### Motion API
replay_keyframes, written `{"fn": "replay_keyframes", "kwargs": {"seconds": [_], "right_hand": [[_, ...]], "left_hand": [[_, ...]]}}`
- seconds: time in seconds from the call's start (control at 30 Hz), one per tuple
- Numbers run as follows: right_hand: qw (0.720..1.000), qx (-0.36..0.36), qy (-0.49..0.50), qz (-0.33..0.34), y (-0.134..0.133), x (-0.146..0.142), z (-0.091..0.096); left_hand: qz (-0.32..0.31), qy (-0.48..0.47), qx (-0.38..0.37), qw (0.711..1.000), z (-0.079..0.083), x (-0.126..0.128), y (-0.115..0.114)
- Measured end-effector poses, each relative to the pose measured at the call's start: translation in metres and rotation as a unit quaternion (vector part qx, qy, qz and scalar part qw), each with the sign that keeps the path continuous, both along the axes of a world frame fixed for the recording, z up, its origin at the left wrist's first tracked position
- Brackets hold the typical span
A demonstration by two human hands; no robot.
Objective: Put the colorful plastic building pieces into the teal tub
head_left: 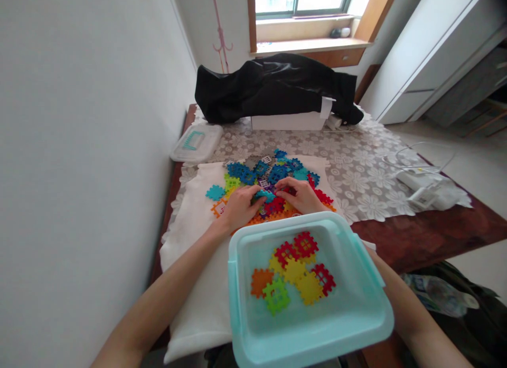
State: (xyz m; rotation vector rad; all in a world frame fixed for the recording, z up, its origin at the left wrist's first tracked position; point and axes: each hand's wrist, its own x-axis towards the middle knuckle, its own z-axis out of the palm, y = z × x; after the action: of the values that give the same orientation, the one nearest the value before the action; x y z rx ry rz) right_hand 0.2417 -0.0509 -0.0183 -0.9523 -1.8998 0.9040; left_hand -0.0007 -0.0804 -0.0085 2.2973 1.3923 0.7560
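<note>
Along the left side of this small room goes a plain white wall (91, 146), and far ahead is a window with a wooden sill (309, 46). A dark reddish-brown wooden table (428, 236) is covered by a white lace tablecloth with a flower pattern (356, 167). At its far end, a shiny black cloth (273, 88) lies over a white rectangular box (289, 121). Near the wall is a flat transparent plastic box with an aqua handle (197, 142), and on the right lies a white object with a thin cable (425, 191), but I cannot tell what it is.

On a soft white cloth (198, 299) lies a loose pile of colourful plastic interlocking tiles (265, 180), in blue, red, orange and other colours. Both hands are on this pile, palms down, with fingers bent but not closed in a fist. The left hand (237, 208) and the right hand (299, 195) are on each side of a teal tile (264, 195). The fingers touch it, but I cannot tell if they grip it.

Nearer to the person is a transparent plastic tub with an aqua rim (311, 289), over the forearms. Inside it lie red, yellow, orange and green tiles (293, 270), some overlapping.
</note>
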Motion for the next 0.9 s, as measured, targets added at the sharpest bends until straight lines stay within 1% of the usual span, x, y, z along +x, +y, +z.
{"fn": "replay_keyframes", "kwargs": {"seconds": [0.1, 0.17, 0.37, 0.53, 0.63, 0.83, 0.9], "right_hand": [[0.999, -0.021, 0.026, 0.027, -0.0002, 0.0011, 0.0010], [0.998, -0.038, 0.051, 0.031, 0.0003, 0.0014, 0.0006], [0.990, -0.085, 0.107, -0.044, 0.0025, -0.0003, 0.0013], [0.980, -0.124, 0.149, -0.050, 0.0031, 0.0001, 0.0062], [0.979, -0.126, 0.152, -0.057, 0.0034, 0.0006, 0.0076], [0.984, -0.101, 0.127, -0.079, 0.0050, 0.0029, 0.0056], [0.983, -0.107, 0.124, -0.077, 0.0057, 0.0038, 0.0043]], "left_hand": [[0.003, 0.005, -0.002, 1.000, 0.0002, -0.0006, 0.0003], [0.009, -0.003, -0.009, 1.000, 0.0000, -0.0009, 0.0005], [0.025, -0.052, -0.026, 0.998, 0.0020, -0.0004, -0.0001], [0.032, -0.077, -0.032, 0.996, 0.0052, -0.0001, -0.0010], [0.037, -0.081, -0.034, 0.995, 0.0049, -0.0003, -0.0008], [0.044, -0.097, -0.037, 0.994, 0.0041, -0.0006, -0.0006], [0.043, -0.102, -0.039, 0.993, 0.0039, -0.0007, -0.0004]]}}
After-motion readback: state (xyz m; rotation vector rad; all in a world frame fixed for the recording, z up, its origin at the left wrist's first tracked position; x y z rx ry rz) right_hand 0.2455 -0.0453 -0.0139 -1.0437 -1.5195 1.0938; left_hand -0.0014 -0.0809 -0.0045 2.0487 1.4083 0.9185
